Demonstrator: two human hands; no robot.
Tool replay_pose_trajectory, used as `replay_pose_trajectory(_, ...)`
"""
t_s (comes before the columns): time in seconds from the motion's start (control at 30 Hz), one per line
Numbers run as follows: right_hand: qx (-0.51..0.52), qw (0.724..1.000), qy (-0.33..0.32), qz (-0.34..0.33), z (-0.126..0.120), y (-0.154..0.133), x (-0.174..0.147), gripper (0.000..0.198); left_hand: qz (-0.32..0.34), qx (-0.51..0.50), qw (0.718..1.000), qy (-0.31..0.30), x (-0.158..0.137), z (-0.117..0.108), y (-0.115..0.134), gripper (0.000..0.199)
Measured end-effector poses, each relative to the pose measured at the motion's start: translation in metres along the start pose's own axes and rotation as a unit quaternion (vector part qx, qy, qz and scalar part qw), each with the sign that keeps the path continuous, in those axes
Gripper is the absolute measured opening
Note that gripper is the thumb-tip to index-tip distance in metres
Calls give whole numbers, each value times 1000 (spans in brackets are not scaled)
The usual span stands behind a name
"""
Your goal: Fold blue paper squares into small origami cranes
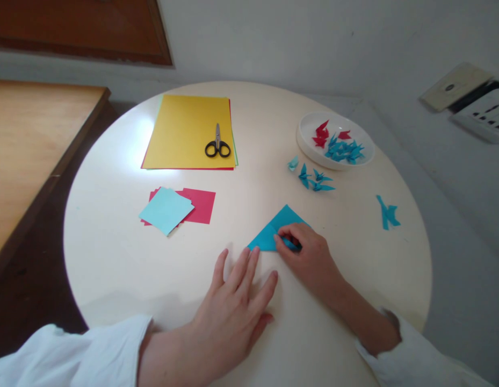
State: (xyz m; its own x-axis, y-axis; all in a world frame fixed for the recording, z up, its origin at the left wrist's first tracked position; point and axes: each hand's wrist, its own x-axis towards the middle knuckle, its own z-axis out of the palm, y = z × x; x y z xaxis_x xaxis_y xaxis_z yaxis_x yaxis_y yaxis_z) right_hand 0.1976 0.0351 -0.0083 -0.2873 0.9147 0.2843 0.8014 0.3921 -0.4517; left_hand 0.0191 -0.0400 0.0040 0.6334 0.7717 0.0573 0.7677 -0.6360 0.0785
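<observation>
A blue sheet of origami paper (269,234), folded into a triangle, lies on the round white table in front of me, its peak pointing away. My left hand (237,306) has its fingers spread, with two fingertips touching the paper's left corner. Over the right part of the triangle, my right hand (309,250) is closed, thumb and curled fingers pressed on the paper near its lower edge. The fingers hide the triangle's right corner. Just beyond the paper sit several small folded blue cranes (316,180) and a paler folded piece (293,163).
A white dish (305,148) at the back right holds red and blue cranes. Scissors (217,144) lie on yellow paper sheets (185,129). Light blue squares (166,210) overlap red squares (203,206) at left. Blue scraps (388,215) lie near the right edge.
</observation>
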Motion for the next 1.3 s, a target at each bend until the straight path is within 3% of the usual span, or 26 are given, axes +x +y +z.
replay_pose_trajectory(0.43,35,998,6,56,1,1,-1,7,-2,-1,1000,17,0,0,0,46)
replay_pose_trajectory(0.67,36,999,-12,-18,-1,3,-2,18,-5,13,999,38,-1,0,1,44)
replay_pose_trajectory(1.3,23,999,-16,-27,0,3,-2,22,-3,30,998,54,-2,3,2,43)
